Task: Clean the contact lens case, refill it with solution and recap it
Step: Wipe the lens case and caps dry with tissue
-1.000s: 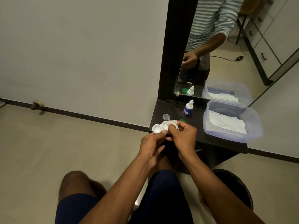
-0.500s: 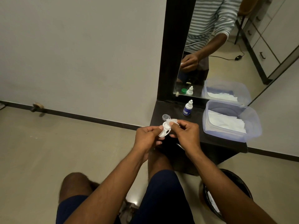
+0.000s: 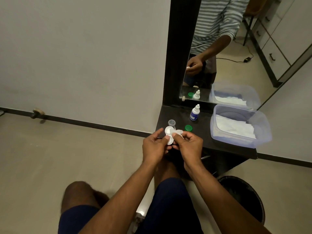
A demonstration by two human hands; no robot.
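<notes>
A: What's around, biggest first?

B: A dark shelf (image 3: 170, 114) under a mirror (image 3: 236, 48), with a black bin (image 3: 244, 198) on the floor near right. On the shelf's right end stands a clear tub (image 3: 263, 130) with white tissues (image 3: 231, 127) in it. Left of the tub, far side, is the solution bottle (image 3: 194, 112), upright and capped. Nearer, a green cap (image 3: 188, 128) lies on the shelf, and to its left a clear cap (image 3: 171, 123).

A: And the case?

B: The case (image 3: 169, 136) is off the shelf, held up over its near left edge, both wells open and facing the camera. The left hand (image 3: 154, 147) pinches its near end, thumb on the front, fingers curled behind. The right hand (image 3: 189, 146) is curled round a small tissue wad (image 3: 177, 132), pressing it against the case's right side.

A: So which step?

B: Cleaning, I'd judge: wiping the wells dry. Nothing suggests refilling has begun, since the bottle stands untouched, well apart from the hands.

A: Next?

B: Probably finish the wipe, drop the wad, then set the case level before reaching far right for the bottle. A tilted case would spill solution. Which cap fits which well I cannot tell.
</notes>
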